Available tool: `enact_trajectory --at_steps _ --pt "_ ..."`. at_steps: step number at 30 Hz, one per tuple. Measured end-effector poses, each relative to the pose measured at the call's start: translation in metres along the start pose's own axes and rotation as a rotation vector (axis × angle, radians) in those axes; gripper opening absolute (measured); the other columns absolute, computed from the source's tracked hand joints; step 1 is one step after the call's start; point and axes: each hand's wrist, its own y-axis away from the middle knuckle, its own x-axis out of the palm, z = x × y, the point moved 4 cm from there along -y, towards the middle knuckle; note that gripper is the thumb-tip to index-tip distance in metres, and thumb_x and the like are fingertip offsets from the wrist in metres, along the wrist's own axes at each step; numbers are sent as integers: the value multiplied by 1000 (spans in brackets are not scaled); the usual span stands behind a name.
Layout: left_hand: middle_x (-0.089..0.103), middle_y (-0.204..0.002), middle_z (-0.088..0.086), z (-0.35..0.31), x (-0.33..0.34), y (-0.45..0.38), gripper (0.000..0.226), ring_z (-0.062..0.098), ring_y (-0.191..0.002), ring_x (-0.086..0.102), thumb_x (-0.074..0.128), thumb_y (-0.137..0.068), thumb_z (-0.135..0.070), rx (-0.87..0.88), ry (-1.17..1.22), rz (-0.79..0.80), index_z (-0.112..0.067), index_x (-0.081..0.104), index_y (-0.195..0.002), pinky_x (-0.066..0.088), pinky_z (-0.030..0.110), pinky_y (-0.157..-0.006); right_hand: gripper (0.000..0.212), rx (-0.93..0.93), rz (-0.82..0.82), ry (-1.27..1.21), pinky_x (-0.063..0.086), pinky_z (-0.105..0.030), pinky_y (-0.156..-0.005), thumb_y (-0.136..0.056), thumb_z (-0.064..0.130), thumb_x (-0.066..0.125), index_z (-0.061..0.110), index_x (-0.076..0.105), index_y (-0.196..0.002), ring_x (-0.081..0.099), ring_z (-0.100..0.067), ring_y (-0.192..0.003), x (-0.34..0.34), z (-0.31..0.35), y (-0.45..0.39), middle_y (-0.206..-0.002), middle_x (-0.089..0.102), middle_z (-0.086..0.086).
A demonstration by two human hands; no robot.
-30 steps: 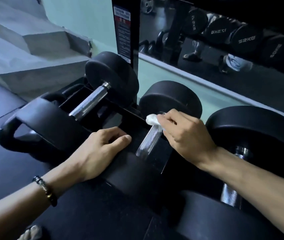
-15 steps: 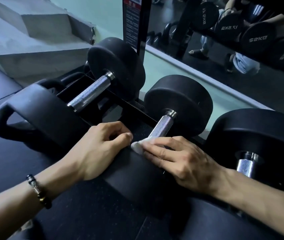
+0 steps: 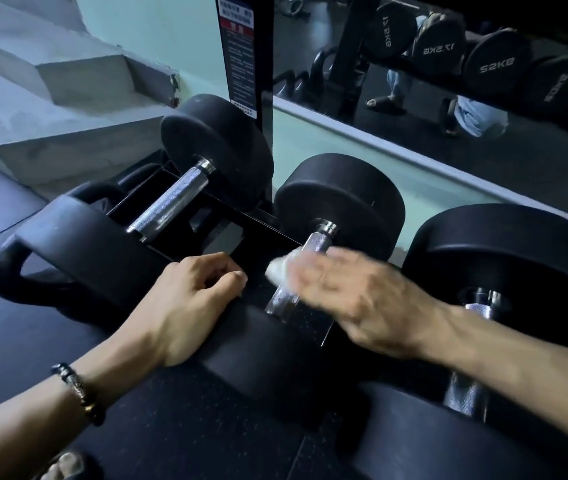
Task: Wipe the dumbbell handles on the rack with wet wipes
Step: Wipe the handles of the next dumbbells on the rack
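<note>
Our right hand (image 3: 355,299), blurred, presses the soft, limp wet wipe (image 3: 281,268) onto the knurled middle handle (image 3: 296,271) beneath its fingers. Our left hand (image 3: 189,303), loosely curled and empty, rests on the heavy dumbbell head (image 3: 258,351); it likely won't roll.

Three black dumbbells lay side by side on the rack (image 3: 241,223) below a wall mirror (image 3: 483,109). Right hand (image 3: 362,299), motion-blurred, held a white wet wipe (image 3: 281,268) against the middle dumbbell's knurled handle (image 3: 315,245), partway along it. Left hand (image 3: 185,303) rested on that dumbbell's near head (image 3: 241,348), fingers (image 3: 230,275) loosely curled, a beaded bracelet (image 3: 80,393) at the wrist. The left dumbbell handle (image 3: 171,202) was bare. The right dumbbell handle (image 3: 466,393) was partly hidden behind the right forearm.
</note>
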Motion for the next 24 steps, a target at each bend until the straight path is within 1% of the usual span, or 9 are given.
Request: enact_trajectory --at_steps 3,6,10,11,13,15,18,20,24 --pt "72 -79 -7 0 0 -1 45 15 -81 66 38 -67 -63 11 -11 9 -35 67 -86 51 46 -81 55 -158 84 -17 35 -40 -116 -90 5 44 10 51 -145 41 -21 -144 8 14 7 -153 47 -5" --pt "72 -79 -6 1 0 -1 47 15 -82 66 38 -68 -64 11 -30 4 -34 68 -86 51 45 -81 61 -66 57 48 40 -45 -113 -83 1 44 11 56 -142 47 -24 -139 3 -9 4 -149 52 -6" --pt "71 -77 -6 3 -2 -1 49 13 -80 65 35 -68 -62 -13 -84 -41 -28 69 -81 51 43 -80 55 -141 109 -18 37 -39 -115 -90 8 35 9 57 -140 46 -23 -141 10 18 4 -149 52 -6" --pt "71 -77 -6 2 -2 -1 49 12 -79 65 35 -68 -61 -16 -96 -48 -28 68 -80 51 42 -79 57 -126 101 -5 38 -39 -113 -88 6 34 11 58 -140 47 -22 -140 8 14 4 -148 53 -5" --pt "71 -77 -5 1 -2 0 49 12 -79 64 34 -68 -60 -22 -107 -57 -27 68 -79 51 41 -79 62 16 59 43 44 -43 -111 -84 0 31 11 59 -139 51 -23 -136 0 -11 -3 -143 58 -6" --pt "70 -77 -5 2 -2 0 49 12 -79 63 34 -67 -60 -26 -103 -56 -27 68 -79 51 41 -79 59 134 20 50 48 -44 -102 -87 -4 27 6 56 -137 53 -27 -131 -6 -20 -10 -136 59 -9" --pt "71 -78 -5 3 -1 0 48 12 -79 63 35 -68 -60 -26 -98 -54 -28 68 -79 51 41 -79 57 30 37 -7 49 -42 -100 -97 -2 17 5 56 -138 55 -32 -128 4 12 -10 -135 60 -11" --pt "71 -78 -6 3 -1 -1 47 12 -80 64 35 -68 -61 -27 -97 -50 -29 68 -80 51 41 -79 61 -5 34 4 50 -40 -100 -94 -2 18 10 58 -138 56 -28 -130 1 10 -6 -138 60 -8" --pt "71 -77 -7 4 -2 0 47 12 -79 64 35 -68 -60 -28 -90 -60 -28 67 -79 52 40 -79 61 189 23 88 54 -46 -83 -86 -3 22 2 56 -136 55 -35 -127 -7 -20 -8 -142 54 -14"
